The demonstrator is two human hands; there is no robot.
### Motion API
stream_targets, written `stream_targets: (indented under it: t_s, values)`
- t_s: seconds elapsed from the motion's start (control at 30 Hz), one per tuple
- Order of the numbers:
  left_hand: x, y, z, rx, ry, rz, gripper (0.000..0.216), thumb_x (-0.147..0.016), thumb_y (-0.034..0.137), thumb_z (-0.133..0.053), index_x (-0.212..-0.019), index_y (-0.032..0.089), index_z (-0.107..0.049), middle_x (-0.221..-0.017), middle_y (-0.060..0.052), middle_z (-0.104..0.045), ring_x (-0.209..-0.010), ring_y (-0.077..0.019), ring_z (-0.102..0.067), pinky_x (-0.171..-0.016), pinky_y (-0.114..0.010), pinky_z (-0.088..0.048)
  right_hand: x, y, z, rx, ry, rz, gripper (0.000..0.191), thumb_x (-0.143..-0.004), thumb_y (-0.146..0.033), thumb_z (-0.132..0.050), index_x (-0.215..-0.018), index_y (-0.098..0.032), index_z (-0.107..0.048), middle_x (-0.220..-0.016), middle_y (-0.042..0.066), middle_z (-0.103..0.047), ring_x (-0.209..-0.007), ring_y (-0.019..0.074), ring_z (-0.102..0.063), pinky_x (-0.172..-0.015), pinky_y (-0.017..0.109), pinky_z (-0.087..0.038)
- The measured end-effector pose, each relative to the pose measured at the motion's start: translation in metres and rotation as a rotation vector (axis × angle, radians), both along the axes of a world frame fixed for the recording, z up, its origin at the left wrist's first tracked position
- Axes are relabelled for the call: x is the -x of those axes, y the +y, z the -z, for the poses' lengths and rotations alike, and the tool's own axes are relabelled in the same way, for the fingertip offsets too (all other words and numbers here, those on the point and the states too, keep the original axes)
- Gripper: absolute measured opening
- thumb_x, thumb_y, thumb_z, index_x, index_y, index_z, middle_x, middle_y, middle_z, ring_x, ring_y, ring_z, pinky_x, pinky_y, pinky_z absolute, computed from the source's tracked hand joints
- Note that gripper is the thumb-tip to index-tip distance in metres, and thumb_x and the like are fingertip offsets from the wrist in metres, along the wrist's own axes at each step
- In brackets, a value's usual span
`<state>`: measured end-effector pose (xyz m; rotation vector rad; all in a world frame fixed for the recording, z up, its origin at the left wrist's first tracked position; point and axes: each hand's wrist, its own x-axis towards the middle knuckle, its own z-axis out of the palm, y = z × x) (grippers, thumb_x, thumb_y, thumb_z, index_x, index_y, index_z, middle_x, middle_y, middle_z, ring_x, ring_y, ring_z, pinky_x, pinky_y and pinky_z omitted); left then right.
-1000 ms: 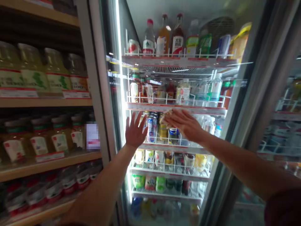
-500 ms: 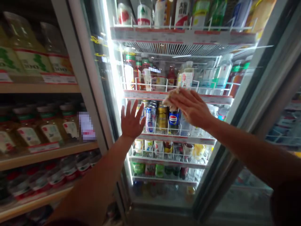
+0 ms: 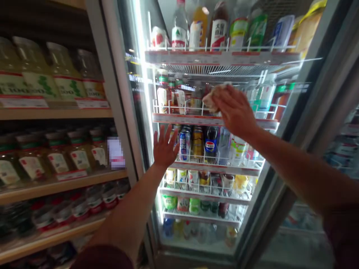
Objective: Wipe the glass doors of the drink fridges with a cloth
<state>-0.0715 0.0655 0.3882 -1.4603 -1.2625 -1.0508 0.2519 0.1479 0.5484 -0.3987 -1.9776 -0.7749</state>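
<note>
Left hand (image 3: pixel 165 148), fingers spread, flat on the glass door (image 3: pixel 280 157) near its left edge; right hand (image 3: pixel 234 110) higher up, clamped on a pale cloth (image 3: pixel 211 99) pressed to the glass. Behind the door: wire shelves (image 3: pixel 213 166) of Pepsi cans (image 3: pixel 210 141) and bottled drinks. At far left, wooden shelving (image 3: pixel 56 186) stocked with labelled bottles (image 3: pixel 57 160).
</note>
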Motion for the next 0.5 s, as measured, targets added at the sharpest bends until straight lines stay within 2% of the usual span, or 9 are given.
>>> stream_targets:
  t_s: [0.07, 0.1, 0.13, 0.23, 0.3, 0.33, 0.43, 0.47, 0.5]
  values:
    - [-0.001, -0.001, -0.001, 0.009, -0.004, -0.002, 0.062, -0.114, 0.053, -0.046, -0.17, 0.028, -0.057, -0.178, -0.008, -0.053, -0.177, -0.0283, -0.022, -0.148, -0.055, -0.01, -0.003, 0.007, -0.018, 0.002, 0.206, 0.032, 0.059, -0.114, -0.022, -0.044, -0.173, -0.024, -0.05, -0.184, 0.008, -0.043, -0.175, 0.0392, -0.028, -0.141, 0.069, -0.027]
    - [-0.001, -0.001, -0.001, 0.009, -0.002, -0.002, 0.062, -0.114, 0.052, -0.046, -0.17, 0.028, -0.057, -0.177, -0.008, -0.053, -0.178, -0.0278, -0.021, -0.148, -0.055, -0.01, -0.001, 0.008, -0.016, -0.007, 0.234, 0.03, 0.058, -0.115, -0.023, -0.043, -0.173, -0.023, -0.05, -0.185, 0.01, -0.041, -0.176, 0.0396, -0.026, -0.141, 0.07, -0.027]
    - [-0.001, -0.001, -0.001, 0.009, 0.002, -0.004, 0.061, -0.114, 0.051, -0.047, -0.169, 0.028, -0.058, -0.177, -0.008, -0.053, -0.178, -0.0273, -0.02, -0.148, -0.055, -0.009, 0.002, 0.007, -0.008, -0.016, 0.188, 0.017, 0.059, -0.115, -0.024, -0.043, -0.174, -0.024, -0.049, -0.185, 0.008, -0.042, -0.176, 0.0382, -0.026, -0.14, 0.069, -0.029]
    - [-0.002, 0.0, -0.001, -0.005, 0.018, -0.008, 0.059, -0.114, 0.048, -0.049, -0.168, 0.028, -0.059, -0.178, -0.008, -0.052, -0.178, -0.0264, -0.019, -0.148, -0.053, -0.008, 0.011, -0.002, 0.023, -0.026, -0.206, -0.046, 0.062, -0.115, -0.021, -0.044, -0.174, -0.04, -0.047, -0.179, -0.003, -0.051, -0.172, 0.0278, -0.037, -0.141, 0.06, -0.035]
    - [-0.002, 0.001, -0.001, -0.009, 0.021, -0.004, 0.058, -0.114, 0.048, -0.049, -0.168, 0.028, -0.059, -0.178, -0.008, -0.051, -0.178, -0.0269, -0.019, -0.148, -0.054, -0.008, 0.01, -0.005, 0.021, -0.012, -0.315, -0.05, 0.061, -0.115, -0.02, -0.046, -0.171, -0.043, -0.05, -0.177, -0.006, -0.054, -0.171, 0.0254, -0.04, -0.142, 0.058, -0.034]
    - [-0.002, 0.001, -0.001, -0.009, 0.022, 0.001, 0.058, -0.114, 0.048, -0.049, -0.168, 0.028, -0.06, -0.178, -0.008, -0.051, -0.178, -0.0275, -0.02, -0.148, -0.054, -0.008, 0.007, -0.003, 0.01, -0.007, -0.257, -0.037, 0.059, -0.115, -0.022, -0.046, -0.171, -0.04, -0.052, -0.177, -0.005, -0.054, -0.172, 0.0273, -0.038, -0.142, 0.06, -0.032]
    - [-0.003, 0.001, -0.001, 0.0, 0.022, 0.006, 0.059, -0.114, 0.049, -0.047, -0.168, 0.027, -0.06, -0.179, -0.008, -0.051, -0.177, -0.0291, -0.023, -0.147, -0.054, -0.009, -0.002, 0.007, -0.028, -0.005, 0.122, 0.022, 0.054, -0.116, -0.028, -0.043, -0.168, -0.023, -0.057, -0.181, 0.009, -0.048, -0.175, 0.0373, -0.028, -0.141, 0.068, -0.028]
    - [-0.004, 0.001, -0.002, 0.007, 0.019, 0.005, 0.059, -0.115, 0.049, -0.047, -0.168, 0.027, -0.059, -0.179, -0.008, -0.051, -0.177, -0.0294, -0.024, -0.147, -0.054, -0.01, -0.003, 0.009, -0.032, -0.005, 0.213, 0.034, 0.055, -0.116, -0.028, -0.042, -0.169, -0.021, -0.056, -0.181, 0.011, -0.047, -0.175, 0.0389, -0.026, -0.14, 0.07, -0.028]
    - [-0.004, 0.0, -0.002, 0.016, 0.013, 0.004, 0.059, -0.115, 0.049, -0.046, -0.169, 0.028, -0.059, -0.179, -0.008, -0.051, -0.177, -0.0296, -0.026, -0.147, -0.054, -0.011, -0.002, 0.009, -0.028, -0.007, 0.252, 0.038, 0.057, -0.116, -0.027, -0.041, -0.171, -0.022, -0.053, -0.181, 0.011, -0.047, -0.176, 0.0391, -0.025, -0.139, 0.071, -0.029]
